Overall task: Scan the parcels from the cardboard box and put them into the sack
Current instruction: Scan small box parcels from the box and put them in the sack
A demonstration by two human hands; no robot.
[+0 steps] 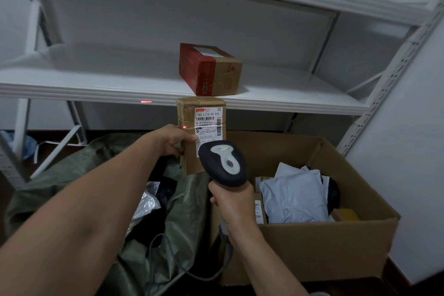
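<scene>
Boxy taped-cardboard parcel [207,124], rounded plastic scanner [224,163]

Single head-worn wide-angle view, looking forward and down, facing white shelving [96,79], cardboard box [312,247] close below

Entry: my two arms, both unclothed as far as seen.
1. Left forearm [96,199], entering from 8 o'clock, bare through to my left grip [173,139].
2. Right forearm [259,255], entering from 5 o'clock, bare through to my right grip [234,199].
</scene>
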